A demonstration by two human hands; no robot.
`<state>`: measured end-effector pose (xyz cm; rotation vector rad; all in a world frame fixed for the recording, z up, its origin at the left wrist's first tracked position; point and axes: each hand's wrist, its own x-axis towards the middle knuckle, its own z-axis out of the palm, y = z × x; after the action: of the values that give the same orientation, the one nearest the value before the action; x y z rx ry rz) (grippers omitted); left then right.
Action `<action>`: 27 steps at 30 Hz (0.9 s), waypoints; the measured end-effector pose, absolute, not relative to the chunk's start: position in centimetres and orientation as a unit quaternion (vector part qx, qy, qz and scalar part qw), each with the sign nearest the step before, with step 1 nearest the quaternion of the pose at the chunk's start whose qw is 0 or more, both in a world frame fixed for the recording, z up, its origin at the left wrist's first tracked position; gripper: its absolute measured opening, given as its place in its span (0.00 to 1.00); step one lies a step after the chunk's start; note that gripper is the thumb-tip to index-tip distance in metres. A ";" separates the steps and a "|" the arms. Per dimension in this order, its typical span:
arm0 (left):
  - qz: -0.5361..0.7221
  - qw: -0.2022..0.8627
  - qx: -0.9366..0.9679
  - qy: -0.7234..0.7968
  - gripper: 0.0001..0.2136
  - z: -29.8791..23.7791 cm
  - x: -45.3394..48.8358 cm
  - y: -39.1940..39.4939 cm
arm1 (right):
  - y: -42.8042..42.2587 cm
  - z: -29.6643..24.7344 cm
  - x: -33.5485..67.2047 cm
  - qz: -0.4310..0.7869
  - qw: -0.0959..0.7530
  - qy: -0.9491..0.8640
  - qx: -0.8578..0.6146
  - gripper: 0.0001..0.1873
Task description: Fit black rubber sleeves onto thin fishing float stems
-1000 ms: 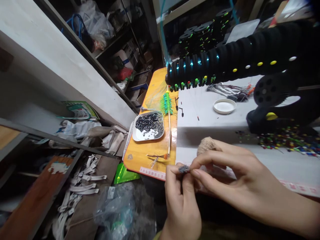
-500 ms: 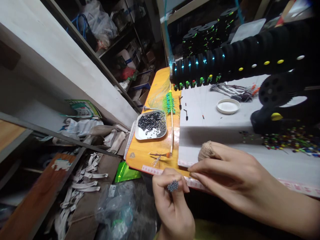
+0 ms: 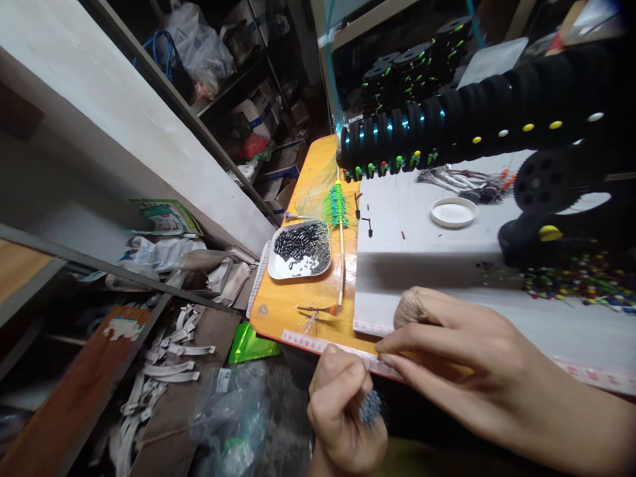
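Observation:
My left hand (image 3: 342,414) is closed round a small bundle of dark thin tubes (image 3: 370,407), held below the table's front edge. My right hand (image 3: 462,361) hovers just right of it over the table edge, thumb and forefinger pinched together; what they hold is too fine to see. A beige thimble-like cap (image 3: 410,306) shows behind its fingers. On the orange board (image 3: 288,308) stands a white tray of black tubes (image 3: 301,248), with a stick carrying green beads (image 3: 339,212) beside it.
A long black foam roll stuck with coloured pins (image 3: 472,119) hangs over the white table (image 3: 422,258). A white lid (image 3: 452,212) and scattered coloured beads (image 3: 571,281) lie on it. Shelves and clutter, white strips and plastic bags fill the left side.
My left hand has drawn down and back from the right hand, taking the tube bundle below the table edge. The right hand has stayed almost in place.

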<state>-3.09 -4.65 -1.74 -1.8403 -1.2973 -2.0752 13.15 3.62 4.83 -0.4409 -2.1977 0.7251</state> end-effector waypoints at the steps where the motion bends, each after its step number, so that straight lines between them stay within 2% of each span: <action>1: -0.675 0.048 -0.602 -0.424 0.10 -1.8 -3.1 -4.7 | 3.6 4.9 13.2 0.283 0.380 -0.863 -0.175 0.10; 6: -0.678 0.075 -0.591 -0.430 0.10 -1.9 -3.3 -4.8 | 3.7 5.1 13.1 0.281 0.373 -0.867 -0.173 0.11; 12: -0.640 0.063 -0.619 -0.451 0.14 -1.8 -3.9 -5.3 | 3.6 5.1 13.1 0.289 0.377 -0.862 -0.174 0.11; 27: -0.644 0.061 -0.617 -0.449 0.10 -2.4 -4.2 -5.4 | 3.6 5.3 13.1 0.280 0.380 -0.865 -0.172 0.11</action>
<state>-4.15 -5.43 -2.43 -1.8646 -1.3574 -1.9477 13.07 3.62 5.33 -0.4383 -2.2088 0.7149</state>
